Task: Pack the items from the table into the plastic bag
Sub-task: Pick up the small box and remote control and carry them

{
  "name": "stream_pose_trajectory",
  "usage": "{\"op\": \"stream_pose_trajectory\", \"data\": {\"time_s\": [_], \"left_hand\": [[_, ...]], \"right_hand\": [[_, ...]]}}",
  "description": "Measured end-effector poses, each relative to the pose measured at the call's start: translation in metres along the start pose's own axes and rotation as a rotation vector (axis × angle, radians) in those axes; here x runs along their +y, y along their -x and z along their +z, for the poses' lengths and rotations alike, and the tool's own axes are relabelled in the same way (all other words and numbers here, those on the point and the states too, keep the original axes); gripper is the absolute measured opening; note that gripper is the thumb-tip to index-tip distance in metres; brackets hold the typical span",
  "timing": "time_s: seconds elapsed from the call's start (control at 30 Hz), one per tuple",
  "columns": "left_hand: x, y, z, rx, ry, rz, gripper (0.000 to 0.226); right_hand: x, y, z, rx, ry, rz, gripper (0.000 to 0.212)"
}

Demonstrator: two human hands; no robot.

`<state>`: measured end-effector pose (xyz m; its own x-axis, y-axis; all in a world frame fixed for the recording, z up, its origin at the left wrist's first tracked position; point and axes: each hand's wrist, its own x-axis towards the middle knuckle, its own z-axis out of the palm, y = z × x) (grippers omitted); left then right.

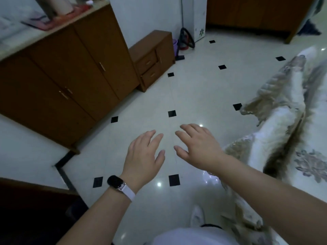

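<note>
Both hands are stretched forward over the floor (194, 96), palms down, and they hold nothing. The left hand (144, 156) has its fingers spread loosely, with the thumb pointing to the right. On the left wrist there is a smartwatch (115, 182) with a black face and a white strap. The right hand (198, 145) is also open, the fingers a little apart and pointing to the upper left. The two hands are near each other but they do not touch.

The floor is made of pale glossy tiles with small black square insets, and it reflects some ceiling light. On the left stands a brown wooden cabinet (58, 76) with a light top; blurred things lie on this top and I cannot tell what they are. Just beside it, further away, is a low brown drawer unit (152, 59). Behind this unit, against the white wall, a dark object with a loop-shaped handle (185, 38) stands on the floor. On the right side a pale patterned bedcover (286, 124) with brownish trim hangs down to the floor.

The plastic bag and the items to pack cannot be made out in this view. At the bottom edge the person's white shoe (197, 216) is on the floor.
</note>
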<state>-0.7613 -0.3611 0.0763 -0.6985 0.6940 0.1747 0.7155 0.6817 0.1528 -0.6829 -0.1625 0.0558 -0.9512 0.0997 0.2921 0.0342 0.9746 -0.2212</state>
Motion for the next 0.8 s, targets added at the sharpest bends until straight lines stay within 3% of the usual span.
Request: {"op": "stream_pose_trajectory", "data": {"time_s": [0.47,0.8], "left_hand": [[-0.062,-0.181,0.036,0.108,-0.007,0.244,0.045],[-0.154,-0.362,0.064,0.107,0.091,0.448,0.046]], "right_hand": [[0.08,-0.123,0.031,0.036,0.129,0.104,0.049],[0.106,-0.283,0.05,0.076,0.271,0.246,0.048]]}}
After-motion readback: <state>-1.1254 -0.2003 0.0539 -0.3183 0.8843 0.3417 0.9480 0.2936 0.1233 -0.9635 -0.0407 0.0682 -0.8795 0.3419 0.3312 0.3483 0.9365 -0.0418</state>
